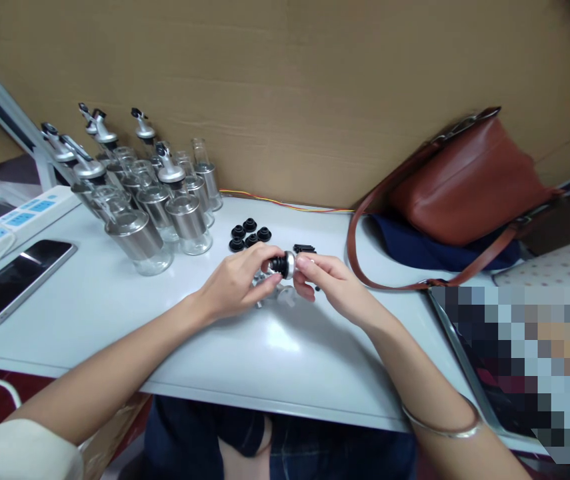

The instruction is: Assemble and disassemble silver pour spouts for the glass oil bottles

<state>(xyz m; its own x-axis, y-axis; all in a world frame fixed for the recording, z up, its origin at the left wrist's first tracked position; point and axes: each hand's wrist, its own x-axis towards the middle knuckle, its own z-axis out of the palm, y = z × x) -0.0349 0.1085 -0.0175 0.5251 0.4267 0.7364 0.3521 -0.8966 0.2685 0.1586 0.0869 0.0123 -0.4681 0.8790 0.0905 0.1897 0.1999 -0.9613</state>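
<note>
My left hand point(237, 280) grips the black ribbed end of a bottle pourer point(287, 265), held sideways just above the table. At its silver end, my right hand point(327, 280) pinches the spout side, mostly hidden by the fingers. Under and behind the hands lie loose silver pourer parts point(287, 295), partly covered. Just beyond the left hand sit several black rubber stoppers point(251, 227) in a cluster. A few small black pieces point(305, 249) lie behind my right hand.
Several glass bottles with steel bands point(137, 237), some topped with pourers, stand at the back left. A phone point(19, 280) and a power strip point(25, 213) lie at the left. A brown handbag point(469, 180) rests on dark blue cloth point(399, 240) at the right. Cardboard point(285, 100) walls the back.
</note>
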